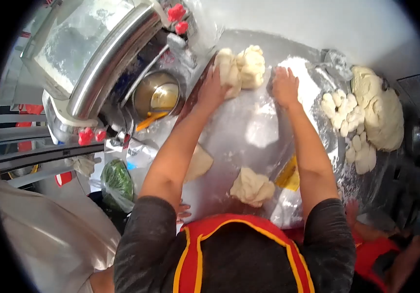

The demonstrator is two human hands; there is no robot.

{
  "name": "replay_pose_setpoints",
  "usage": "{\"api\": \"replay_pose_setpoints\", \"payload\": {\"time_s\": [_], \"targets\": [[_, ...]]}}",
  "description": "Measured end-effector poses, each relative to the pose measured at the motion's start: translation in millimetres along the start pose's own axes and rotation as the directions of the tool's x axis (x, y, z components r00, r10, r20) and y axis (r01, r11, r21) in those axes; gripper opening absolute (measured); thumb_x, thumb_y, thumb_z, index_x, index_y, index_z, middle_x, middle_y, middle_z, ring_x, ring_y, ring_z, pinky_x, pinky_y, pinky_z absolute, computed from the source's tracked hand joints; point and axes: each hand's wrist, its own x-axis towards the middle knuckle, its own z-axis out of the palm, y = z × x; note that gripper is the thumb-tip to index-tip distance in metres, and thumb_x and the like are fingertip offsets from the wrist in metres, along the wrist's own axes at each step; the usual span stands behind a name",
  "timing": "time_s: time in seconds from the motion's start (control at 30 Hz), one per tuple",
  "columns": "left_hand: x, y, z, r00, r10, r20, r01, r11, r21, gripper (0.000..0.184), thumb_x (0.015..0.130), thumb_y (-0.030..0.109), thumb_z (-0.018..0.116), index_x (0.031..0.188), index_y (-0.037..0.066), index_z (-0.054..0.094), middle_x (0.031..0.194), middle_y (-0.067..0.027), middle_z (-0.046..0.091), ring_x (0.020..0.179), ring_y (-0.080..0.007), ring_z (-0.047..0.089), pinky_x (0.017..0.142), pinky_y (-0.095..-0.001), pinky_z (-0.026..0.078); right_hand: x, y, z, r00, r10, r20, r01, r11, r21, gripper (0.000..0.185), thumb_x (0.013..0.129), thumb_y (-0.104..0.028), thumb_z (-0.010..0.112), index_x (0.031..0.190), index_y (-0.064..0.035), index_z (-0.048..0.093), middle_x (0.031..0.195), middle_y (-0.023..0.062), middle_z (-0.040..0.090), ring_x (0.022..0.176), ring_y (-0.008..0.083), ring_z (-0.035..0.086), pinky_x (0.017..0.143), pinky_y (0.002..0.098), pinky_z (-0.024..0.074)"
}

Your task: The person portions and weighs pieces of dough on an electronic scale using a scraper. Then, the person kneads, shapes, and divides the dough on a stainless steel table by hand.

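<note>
My left hand (213, 91) presses against a pale lump of dough (227, 73) at the far left of the metal worktop (215, 151), with its fingers partly around the lump's near side. A second, rougher dough lump (251, 67) touches it on the right. Over at the edge of a white flour patch (306, 78), my right hand (286, 88) lies palm down, its fingers apart and nothing seen in it. Closer to my body sits another dough lump (252, 187), and a flat dough piece (199, 163) is partly behind my left forearm. A yellow scraper-like piece (288, 176) lies by my right forearm.
Small dough pieces (341, 111) and a large dough mass (380, 110) lie on the right. A metal pot (157, 94) and a dough machine with a steel roller (115, 61) stand on the left. Other people are close on both sides, one in a pale garment (59, 234).
</note>
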Motion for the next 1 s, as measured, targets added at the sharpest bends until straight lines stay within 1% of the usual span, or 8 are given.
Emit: {"api": "replay_pose_setpoints", "payload": {"time_s": [0.1, 0.27, 0.37, 0.47, 0.67, 0.8, 0.93, 1.0], "targets": [[-1, 14, -3, 0.996, -0.017, -0.09, 0.018, 1.0, 0.005, 0.083, 0.082, 0.03, 0.068, 0.145, 0.003, 0.023, 0.149, -0.0293, 0.021, 0.134, -0.043, 0.031, 0.109, -0.0452, 0.03, -45, 12, -6, 0.985, -0.05, -0.165, 0.105, 0.933, 0.343, 0.049, 0.087, -0.018, 0.056, 0.133, -0.004, 0.049, 0.135, 0.0193, 0.05, 0.131, 0.0323, 0.041, 0.11, 0.0414, 0.0295], [-81, 9, 1, 0.983, 0.131, -0.126, -0.121, 0.989, 0.086, 0.081, 0.08, 0.031, 0.071, 0.141, -0.001, 0.028, 0.143, -0.0306, 0.03, 0.132, -0.044, 0.033, 0.11, -0.047, 0.027, -186, 15, -42, 0.972, 0.225, 0.068, -0.193, 0.597, 0.778, 0.054, 0.086, -0.023, 0.066, 0.131, 0.0014, 0.049, 0.129, 0.0224, 0.055, 0.119, 0.0332, 0.054, 0.098, 0.039, 0.0433], [-166, -7, -3, 0.985, 0.173, 0.01, -0.173, 0.979, 0.103, 0.081, 0.078, 0.035, 0.073, 0.139, -0.001, 0.034, 0.142, -0.0292, 0.032, 0.131, -0.0425, 0.033, 0.109, -0.0492, 0.026, -245, -7, -61, 0.927, 0.212, 0.308, -0.374, 0.518, 0.769, 0.06, 0.086, -0.03, 0.067, 0.134, 0.0016, 0.047, 0.128, 0.0192, 0.056, 0.116, 0.0258, 0.054, 0.095, 0.0352, 0.0443], [-219, 0, -29, 0.998, 0.02, 0.051, -0.036, 0.943, 0.33, 0.088, 0.072, 0.044, 0.075, 0.14, 0.005, 0.036, 0.145, -0.0266, 0.03, 0.133, -0.0417, 0.03, 0.108, -0.0538, 0.024, -290, -27, -66, 0.975, 0.028, 0.221, -0.165, 0.755, 0.634, 0.065, 0.081, -0.029, 0.073, 0.133, 0.0004, 0.046, 0.132, 0.0225, 0.051, 0.123, 0.0331, 0.049, 0.104, 0.0397, 0.0371], [-257, -17, -46, 0.992, -0.125, 0.017, 0.102, 0.868, 0.485, 0.106, 0.06, 0.05, 0.081, 0.146, 0.016, 0.03, 0.144, -0.0213, 0.032, 0.133, -0.0433, 0.028, 0.106, -0.0586, 0.022, -324, 3, -37, 0.774, 0.632, 0.032, -0.56, 0.66, 0.501, 0.083, 0.073, -0.026, 0.08, 0.139, -0.0017, 0.035, 0.138, 0.0255, 0.04, 0.13, 0.0406, 0.034, 0.106, 0.0472, 0.0308], [-252, -21, -50, 0.984, -0.121, 0.128, 0.048, 0.884, 0.464, 0.101, 0.06, 0.044, 0.083, 0.145, 0.019, 0.032, 0.142, -0.0177, 0.036, 0.13, -0.043, 0.032, 0.102, -0.0592, 0.027, -316, 12, -8, 0.686, 0.724, -0.068, -0.69, 0.678, 0.254, 0.112, 0.065, -0.03, 0.085, 0.148, -0.0082, 0.013, 0.138, 0.0256, 0.034, 0.125, 0.0424, 0.036, 0.105, 0.052, 0.0324], [-246, -31, -50, 0.994, -0.097, 0.044, 0.071, 0.909, 0.411, 0.084, 0.064, 0.034, 0.082, 0.137, 0.017, 0.044, 0.131, -0.0125, 0.052, 0.122, -0.038, 0.045, 0.094, -0.0546, 0.037, -306, 10, -24, 0.53, 0.816, 0.233, -0.806, 0.398, 0.438, 0.119, 0.062, -0.028, 0.087, 0.149, -0.0146, 0.008, 0.141, 0.0271, 0.033, 0.128, 0.0447, 0.035, 0.102, 0.0467, 0.0391], [-236, -52, -53, 0.998, -0.026, 0.06, 0.01, 0.97, 0.242, 0.069, 0.068, 0.03, 0.079, 0.13, 0.014, 0.052, 0.121, -0.0125, 0.059, 0.114, -0.035, 0.052, 0.091, -0.0486, 0.042, -308, 14, -30, 0.621, 0.769, 0.15, -0.719, 0.484, 0.499, 0.086, 0.07, -0.02, 0.08, 0.139, -0.0077, 0.03, 0.122, 0.0236, 0.053, 0.113, 0.039, 0.052, 0.095, 0.0422, 0.0437]]}}
